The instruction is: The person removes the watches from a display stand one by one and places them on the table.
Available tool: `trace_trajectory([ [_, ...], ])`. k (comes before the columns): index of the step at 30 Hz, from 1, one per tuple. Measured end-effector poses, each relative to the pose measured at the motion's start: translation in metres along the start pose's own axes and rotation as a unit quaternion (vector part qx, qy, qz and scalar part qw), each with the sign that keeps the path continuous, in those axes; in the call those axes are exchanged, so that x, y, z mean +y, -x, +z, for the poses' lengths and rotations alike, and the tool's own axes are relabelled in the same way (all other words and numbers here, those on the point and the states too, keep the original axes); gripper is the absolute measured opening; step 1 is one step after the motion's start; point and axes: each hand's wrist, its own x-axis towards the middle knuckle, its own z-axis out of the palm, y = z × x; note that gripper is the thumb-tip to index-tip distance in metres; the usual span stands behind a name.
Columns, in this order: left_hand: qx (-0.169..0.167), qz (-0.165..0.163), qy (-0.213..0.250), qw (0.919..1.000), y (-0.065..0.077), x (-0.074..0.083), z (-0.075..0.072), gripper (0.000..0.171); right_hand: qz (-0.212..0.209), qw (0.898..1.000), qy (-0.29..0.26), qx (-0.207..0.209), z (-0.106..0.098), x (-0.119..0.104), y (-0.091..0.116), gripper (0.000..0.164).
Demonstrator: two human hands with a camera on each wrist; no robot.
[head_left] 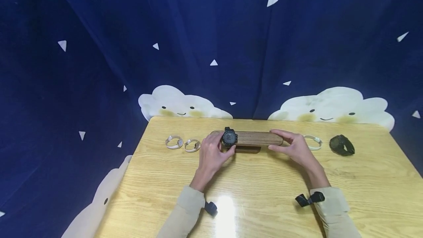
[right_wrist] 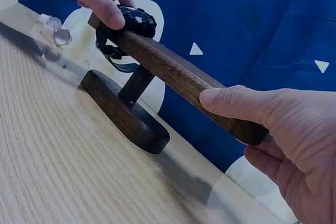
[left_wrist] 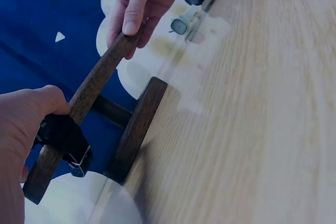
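Note:
A dark wooden watch stand has a long top bar (head_left: 254,139) on a short post above a rounded base (right_wrist: 123,111) on the table. Around the bar's left part sits a black digital-style wristwatch (head_left: 229,138), its strap hanging below the wood in the right wrist view. My left hand (head_left: 210,151) holds the watch from the left, with thumb and fingers at its sides. At the bar's other end, my right hand (head_left: 295,148) grips the wood between thumb and fingers. The strap's buckle end (left_wrist: 80,163) hangs loose under the bar in the left wrist view.
Two pale-strapped watches, one (head_left: 174,142) farther left and another (head_left: 192,145) nearer the stand, lie on the table (head_left: 264,186). Right of the stand are a light-strapped watch (head_left: 313,142) and a black watch (head_left: 342,145). A dark blue curtain (head_left: 211,39) hangs behind.

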Motion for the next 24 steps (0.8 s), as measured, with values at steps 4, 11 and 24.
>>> trace_trajectory([
  [4, 0.006, -0.004, 0.001, 1.0000, -0.002, -0.003, -0.002, 0.059, 0.003, 1.000, -0.001, 0.003, 0.000, -0.001, -0.001, 0.057],
  [11, 0.009, -0.007, 0.002, 0.9999, 0.000, -0.009, -0.005, 0.057, -0.002, 1.000, -0.007, 0.003, 0.001, 0.000, 0.000, 0.057],
  [24, 0.006, -0.043, 0.026, 0.9987, 0.006, -0.022, -0.015, 0.058, 0.011, 1.000, 0.001, 0.001, 0.001, -0.002, 0.000, 0.057],
])
